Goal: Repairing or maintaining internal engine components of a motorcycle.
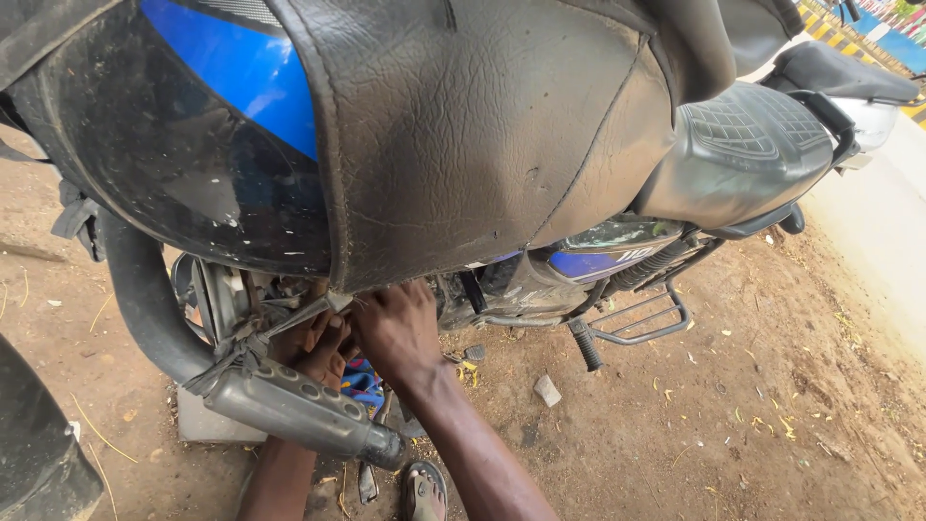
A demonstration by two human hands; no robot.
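A black and blue motorcycle (434,145) fills the view, seen from above its tank cover and seat. Both my hands reach under the tank into the engine area. My right hand (395,328) presses against the engine side with its fingers curled out of sight. My left hand (318,349) sits just beside it, partly hidden behind a grey leg guard bar (289,405), its fingers closed around something I cannot make out. What either hand grips is hidden by the tank cover and engine parts.
A folded footpeg (585,344) and a side foot rack (641,323) stick out to the right. Brown dirt ground (733,415) with scraps lies around. My sandalled foot (422,490) is below. A grey block (207,423) rests under the engine.
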